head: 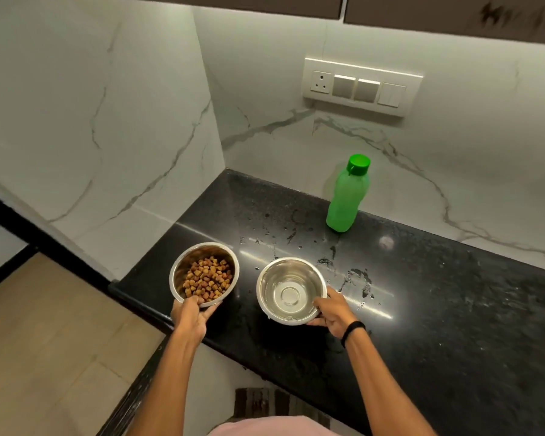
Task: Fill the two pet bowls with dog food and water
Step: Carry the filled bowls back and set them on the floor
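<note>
While each hand grips a steel bowl by its near rim, a black speckled counter (422, 309) runs away from them into a corner of white marble walls (107, 121) veined in grey. The left hand (192, 313) curls round the near edge of the food bowl (183, 265), thumb over the rim and fingers below, at the counter's left end; brown kibble (208, 278) fills its bottom. The right hand (332, 313), a black band (353, 330) at its wrist, holds the water bowl (269, 278) with fingers bent round the near right rim; what looks like clear water lies inside. The two bowls sit side by side and apart. Whether they rest on the stone or hang just above it cannot be told. Beyond the right hand, water splashes (356, 278) glint on the counter, and farther back a green bottle (343, 202) stands upright against the wall, its cap (357, 163) on. Above it a white switch plate (361, 86) is set in the marble, with dark cabinets (453, 14) overhead. Left of the left hand, past the counter's end, lies a pale tiled floor (44, 341).
</note>
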